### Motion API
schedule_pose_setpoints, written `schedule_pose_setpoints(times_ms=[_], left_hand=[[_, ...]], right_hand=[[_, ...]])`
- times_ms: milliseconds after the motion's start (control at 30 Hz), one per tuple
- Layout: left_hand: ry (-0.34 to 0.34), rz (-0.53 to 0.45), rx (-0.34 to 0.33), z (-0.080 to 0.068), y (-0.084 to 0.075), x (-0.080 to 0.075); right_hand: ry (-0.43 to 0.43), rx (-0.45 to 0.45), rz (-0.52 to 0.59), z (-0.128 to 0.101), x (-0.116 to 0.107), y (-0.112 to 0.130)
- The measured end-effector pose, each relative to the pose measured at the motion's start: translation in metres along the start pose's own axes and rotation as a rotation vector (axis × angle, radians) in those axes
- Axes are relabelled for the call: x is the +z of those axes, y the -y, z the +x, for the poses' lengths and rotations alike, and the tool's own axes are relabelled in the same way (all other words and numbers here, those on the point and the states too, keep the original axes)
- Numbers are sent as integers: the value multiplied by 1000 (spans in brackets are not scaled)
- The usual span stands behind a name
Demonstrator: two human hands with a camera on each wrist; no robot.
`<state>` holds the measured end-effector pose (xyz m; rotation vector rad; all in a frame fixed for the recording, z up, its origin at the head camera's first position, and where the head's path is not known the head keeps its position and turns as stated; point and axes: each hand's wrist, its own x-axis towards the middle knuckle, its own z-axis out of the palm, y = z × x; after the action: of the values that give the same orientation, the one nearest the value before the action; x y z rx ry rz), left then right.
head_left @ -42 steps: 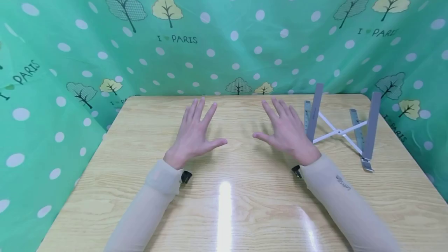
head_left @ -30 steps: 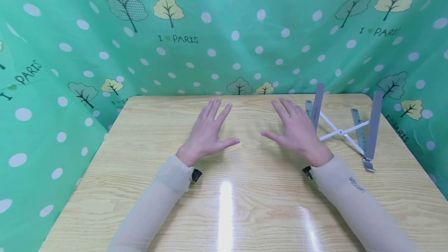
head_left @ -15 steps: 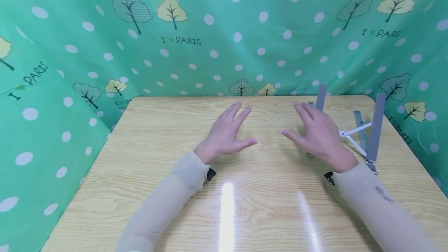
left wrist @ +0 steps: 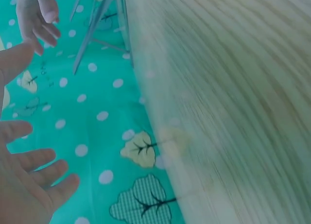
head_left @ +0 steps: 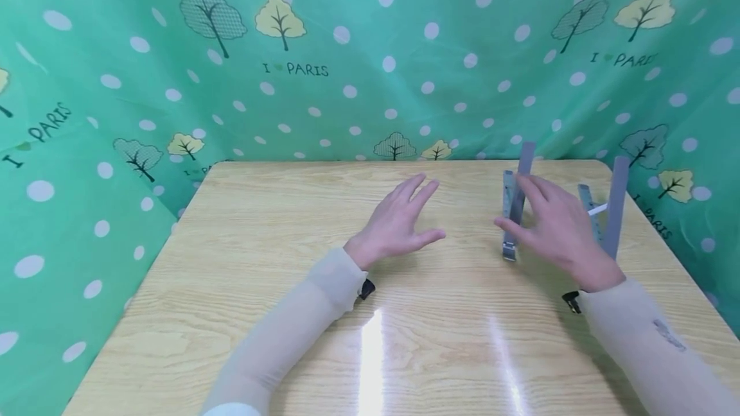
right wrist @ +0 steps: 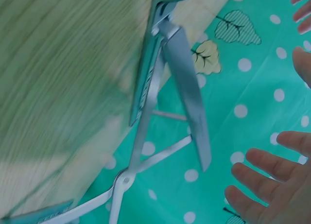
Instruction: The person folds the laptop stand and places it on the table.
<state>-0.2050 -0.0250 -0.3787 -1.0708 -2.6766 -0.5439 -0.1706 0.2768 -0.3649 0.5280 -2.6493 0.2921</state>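
A folding laptop stand (head_left: 563,210) stands propped open near the tabletop's (head_left: 289,287) far right corner. The right hand (head_left: 557,230), fingers spread and empty, hovers just at its near-left upright, apparently reaching. The left hand (head_left: 399,223) hovers open left of the stand.

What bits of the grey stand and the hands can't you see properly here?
- Head view: the right hand covers the middle of the grey stand; whether they touch is unclear.
- Right wrist view: stand cut off by the edges.
- Left wrist view: blurred; left hand cut off.
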Motion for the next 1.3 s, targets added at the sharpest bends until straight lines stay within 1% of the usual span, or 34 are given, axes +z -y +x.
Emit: schedule_pose_setpoints(times_ms=[200,433,667,767,1000,1067,1167,1300], left_hand=[[21,-44,8,10,-10,7],[56,-77,14,22,-20,16],[112,-104,17,37,-31,25],[122,-132,6,42,-34,27],[128,-203,-15,57,-40,38],[135,-216,-17,61,-43,42],[152,-233,-22,66,-46,46],[150,-249,-29,74,-49,51]], right_hand=[[71,82,-1,-6,-5,-9],[68,116,-14,-16,-9,-23],[94,188,-8,-29,-18,-41],[104,196,-23,-32,-19,-49],[60,171,-39,-35,-24,-69],[81,192,-33,-37,-26,-74],[124,253,-1,-41,-29,-81],[157,329,56,-44,-31,-92]])
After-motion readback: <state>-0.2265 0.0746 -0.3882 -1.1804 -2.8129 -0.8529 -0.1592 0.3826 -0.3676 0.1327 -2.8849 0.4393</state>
